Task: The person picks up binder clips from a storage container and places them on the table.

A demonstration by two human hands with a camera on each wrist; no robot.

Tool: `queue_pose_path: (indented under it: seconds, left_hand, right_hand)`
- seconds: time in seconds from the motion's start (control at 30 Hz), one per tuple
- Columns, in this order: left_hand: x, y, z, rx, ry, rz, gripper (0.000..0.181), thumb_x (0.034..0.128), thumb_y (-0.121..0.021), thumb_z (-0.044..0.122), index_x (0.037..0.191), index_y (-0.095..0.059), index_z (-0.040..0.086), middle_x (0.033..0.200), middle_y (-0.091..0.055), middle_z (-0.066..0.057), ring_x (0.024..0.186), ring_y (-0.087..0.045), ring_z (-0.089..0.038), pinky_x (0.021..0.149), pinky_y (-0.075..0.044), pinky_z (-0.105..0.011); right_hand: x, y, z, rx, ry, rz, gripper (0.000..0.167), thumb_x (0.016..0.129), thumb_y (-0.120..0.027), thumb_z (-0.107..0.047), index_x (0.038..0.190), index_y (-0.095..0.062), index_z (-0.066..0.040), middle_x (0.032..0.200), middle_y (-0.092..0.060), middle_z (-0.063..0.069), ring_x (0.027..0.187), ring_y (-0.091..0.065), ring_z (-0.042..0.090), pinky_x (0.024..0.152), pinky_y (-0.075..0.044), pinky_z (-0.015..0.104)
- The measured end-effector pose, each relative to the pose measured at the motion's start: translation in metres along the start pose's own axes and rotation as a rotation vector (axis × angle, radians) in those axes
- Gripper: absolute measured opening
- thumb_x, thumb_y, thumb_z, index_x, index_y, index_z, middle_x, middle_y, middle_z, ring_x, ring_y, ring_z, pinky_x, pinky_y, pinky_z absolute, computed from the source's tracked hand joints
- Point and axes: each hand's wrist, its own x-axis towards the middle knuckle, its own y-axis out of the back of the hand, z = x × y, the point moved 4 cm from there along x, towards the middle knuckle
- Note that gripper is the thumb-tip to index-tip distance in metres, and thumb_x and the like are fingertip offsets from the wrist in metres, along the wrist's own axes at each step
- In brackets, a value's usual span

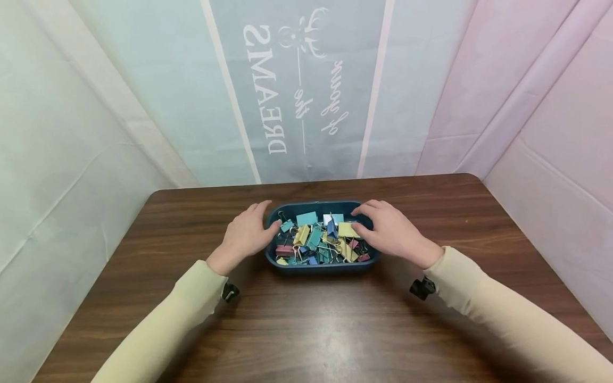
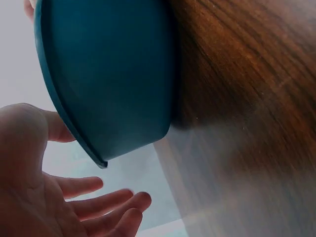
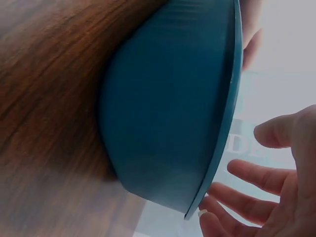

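Observation:
A dark teal oblong bin [image 1: 321, 268] stands on the table, holding a heap of colored binder clips [image 1: 314, 237]. Yellow [image 1: 301, 234], blue [image 1: 332, 229] and pink [image 1: 284, 250] clips lie mixed with teal ones. At the bin's left end is my left hand [image 1: 246, 231], its thumb over the rim and its fingers loosely extended outside. My right hand [image 1: 394, 231] is at the opposite end, thumb and index finger over the rim. In both wrist views the fingers are spread, not curled round the bin wall; firm contact is hard to tell.
The brown wood-grain table [image 1: 316, 330] reaches back to a hanging printed cloth [image 1: 306, 106] with mirrored lettering. Pale cloth walls [image 1: 62, 133] flank it on both sides. A small black device [image 1: 422, 288] sits by the right wrist, another [image 1: 230, 292] by the left.

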Motion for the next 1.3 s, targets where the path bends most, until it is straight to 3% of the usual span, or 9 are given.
queue_pose_path:
  seconds: [0.17, 0.33, 0.57, 0.77, 1.0, 1.1, 1.3]
  left_hand:
    - [0.005, -0.006, -0.001, -0.024, 0.042, -0.044, 0.065, 0.0966, -0.053, 0.049, 0.148, -0.046, 0.009, 0.14, -0.055, -0.016, 0.116, -0.06, -0.035, 0.088, -0.052, -0.053]
    - [0.008, -0.012, 0.003, -0.026, 0.06, -0.087, 0.061, 0.0971, -0.054, 0.042, 0.147, -0.046, 0.008, 0.134, -0.059, -0.019, 0.101, -0.064, -0.034, 0.078, -0.055, -0.05]
    - [0.011, -0.02, 0.006, -0.067, 0.103, -0.137, 0.06, 0.1007, -0.049, 0.034, 0.152, -0.036, 0.006, 0.132, -0.06, -0.02, 0.094, -0.064, -0.032, 0.077, -0.054, -0.049]
    - [0.013, -0.024, 0.006, -0.111, 0.115, -0.142, 0.052, 0.1059, -0.039, 0.029, 0.154, -0.032, 0.009, 0.13, -0.061, -0.02, 0.088, -0.065, -0.029, 0.07, -0.052, -0.045]
    - [0.013, -0.026, 0.003, -0.181, 0.121, -0.151, 0.047, 0.1066, -0.036, 0.025, 0.151, -0.034, 0.01, 0.137, -0.056, -0.02, 0.109, -0.062, -0.032, 0.088, -0.051, -0.052]
    - [0.013, -0.027, 0.003, -0.206, 0.119, -0.157, 0.045, 0.1068, -0.036, 0.024, 0.15, -0.034, 0.01, 0.137, -0.055, -0.02, 0.11, -0.061, -0.032, 0.09, -0.05, -0.052]
    - [0.012, -0.023, 0.003, -0.13, 0.133, -0.169, 0.05, 0.1056, -0.04, 0.029, 0.151, -0.035, 0.01, 0.133, -0.059, -0.02, 0.097, -0.063, -0.03, 0.079, -0.053, -0.048]
  right_hand:
    - [0.004, -0.002, -0.001, 0.055, 0.0, -0.027, 0.03, 0.097, -0.064, -0.028, 0.116, -0.071, -0.007, 0.112, -0.069, 0.008, 0.098, -0.064, 0.025, 0.086, -0.052, 0.046]
    - [0.012, -0.002, -0.006, 0.078, 0.03, -0.088, 0.023, 0.097, -0.063, -0.027, 0.111, -0.073, -0.011, 0.095, -0.069, -0.002, 0.079, -0.06, 0.012, 0.074, -0.052, 0.037]
    - [0.03, 0.006, -0.019, 0.079, 0.072, -0.184, 0.025, 0.098, -0.062, -0.026, 0.113, -0.072, -0.009, 0.097, -0.07, 0.0, 0.078, -0.061, 0.011, 0.074, -0.052, 0.037]
    - [0.049, 0.008, -0.032, 0.076, 0.105, -0.232, 0.024, 0.099, -0.06, -0.027, 0.113, -0.072, -0.012, 0.098, -0.07, -0.002, 0.075, -0.061, 0.01, 0.074, -0.052, 0.037]
    - [0.069, 0.002, -0.046, 0.064, 0.149, -0.25, 0.025, 0.1, -0.06, -0.027, 0.115, -0.072, -0.012, 0.096, -0.069, -0.003, 0.074, -0.06, 0.011, 0.076, -0.051, 0.036]
    - [0.076, -0.002, -0.051, 0.06, 0.147, -0.258, 0.026, 0.1, -0.06, -0.027, 0.116, -0.072, -0.011, 0.095, -0.068, -0.003, 0.075, -0.06, 0.012, 0.076, -0.052, 0.035]
    - [0.087, -0.011, -0.063, 0.046, 0.166, -0.277, 0.023, 0.1, -0.058, -0.028, 0.112, -0.072, -0.013, 0.09, -0.067, -0.004, 0.072, -0.059, 0.013, 0.071, -0.051, 0.033]
